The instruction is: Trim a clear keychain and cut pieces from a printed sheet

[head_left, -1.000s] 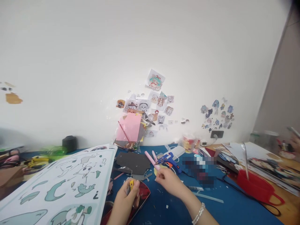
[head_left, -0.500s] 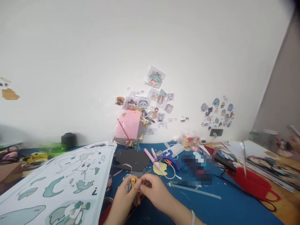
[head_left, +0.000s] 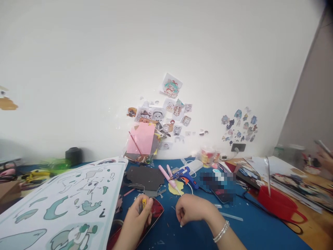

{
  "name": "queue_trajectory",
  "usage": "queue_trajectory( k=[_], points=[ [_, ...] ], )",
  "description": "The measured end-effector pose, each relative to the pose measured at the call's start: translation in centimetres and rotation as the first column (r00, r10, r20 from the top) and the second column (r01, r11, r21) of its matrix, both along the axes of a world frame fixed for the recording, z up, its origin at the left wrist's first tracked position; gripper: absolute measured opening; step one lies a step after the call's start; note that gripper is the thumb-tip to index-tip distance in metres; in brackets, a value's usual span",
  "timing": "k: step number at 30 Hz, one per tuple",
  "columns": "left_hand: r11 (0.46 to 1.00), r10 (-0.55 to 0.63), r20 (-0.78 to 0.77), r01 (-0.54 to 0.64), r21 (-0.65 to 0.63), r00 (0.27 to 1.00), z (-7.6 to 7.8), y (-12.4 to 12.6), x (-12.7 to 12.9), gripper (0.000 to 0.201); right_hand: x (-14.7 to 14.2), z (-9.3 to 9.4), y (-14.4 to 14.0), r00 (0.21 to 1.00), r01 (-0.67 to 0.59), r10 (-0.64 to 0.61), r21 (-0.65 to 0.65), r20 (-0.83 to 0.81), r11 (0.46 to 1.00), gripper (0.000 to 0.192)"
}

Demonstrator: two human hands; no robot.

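Note:
My left hand [head_left: 138, 217] is closed round a small object with a yellow end [head_left: 144, 202] and a greyish part; the fingers hide most of it. Beneath that hand a dark red, glossy flat thing [head_left: 157, 210] lies on the blue mat [head_left: 166, 239]. My right hand [head_left: 192, 210] hangs low over the mat to the right, its fingers bent and pinched together. A tiny pale spot shows at its fingertips, too small to name. Just beyond this hand are a pink pen-like tool [head_left: 170, 180] and a blue glue gun [head_left: 187, 177].
A large sheet printed with green shapes [head_left: 78, 198] rises at the left. Dark grey foam sheet [head_left: 145, 177] lies behind my hands. To the right are a phone [head_left: 221, 191], a translucent strip [head_left: 231, 216], and a red cup [head_left: 277, 205]. Another person's hand [head_left: 325, 154] shows far right.
My right hand has parted from the left and moved right and down toward the mat. The left hand stays closed round the yellow-ended object. The dark red thing is more exposed.

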State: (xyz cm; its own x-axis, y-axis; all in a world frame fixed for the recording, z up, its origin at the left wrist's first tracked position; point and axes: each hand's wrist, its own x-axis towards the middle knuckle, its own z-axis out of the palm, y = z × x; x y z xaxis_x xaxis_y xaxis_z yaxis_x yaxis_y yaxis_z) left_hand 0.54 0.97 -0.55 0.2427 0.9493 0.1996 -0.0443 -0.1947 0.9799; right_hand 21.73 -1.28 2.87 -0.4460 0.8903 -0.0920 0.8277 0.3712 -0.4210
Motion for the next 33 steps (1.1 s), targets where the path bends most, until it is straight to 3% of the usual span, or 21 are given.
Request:
queue_trajectory(
  k=[5,9,15,21,27,29,31,33],
  points=[
    [0.997,-0.037,0.081,0.043,-0.07,0.996,-0.8,0.8,0.1,0.043,0.0,0.2,-0.2,1.0,-0.016,0.016,-0.029,-0.003,0.999,0.009],
    [0.998,-0.031,0.119,0.038,-0.058,0.992,-0.7,0.8,0.3,0.04,-1.1,0.7,-0.3,1.0,-0.024,0.025,0.049,-0.008,0.999,0.01],
    [0.992,-0.013,0.169,0.034,-0.125,0.986,-0.2,0.5,0.5,0.045,-6.0,0.3,-0.3,0.922,0.162,-0.06,0.24,-0.382,0.957,0.01],
    [0.993,-0.009,0.117,0.023,-0.118,0.993,0.4,-0.1,0.7,0.048,-8.5,-1.1,-0.4,0.851,0.294,-0.089,0.328,-0.518,0.898,0.012],
    [0.99,0.084,0.178,-0.062,-0.125,0.98,0.2,0.1,0.6,0.048,-8.0,-1.7,0.7,0.706,0.244,-0.126,0.073,-0.697,0.967,0.008],
    [0.986,0.104,0.203,-0.075,-0.148,0.974,-0.1,0.3,0.6,0.047,-7.0,-2.3,1.5,0.746,0.309,-0.14,0.153,-0.651,0.939,0.017],
    [0.986,0.097,0.225,-0.062,-0.156,0.97,-0.4,0.5,0.6,0.045,-6.0,-3.0,2.4,0.847,0.372,-0.166,0.341,-0.505,0.863,0.03],
    [0.987,0.086,0.249,-0.048,-0.154,0.965,-0.8,0.7,0.7,0.044,-5.3,-3.7,3.1,0.923,0.323,-0.181,0.43,-0.339,0.843,0.041]
  ],
)
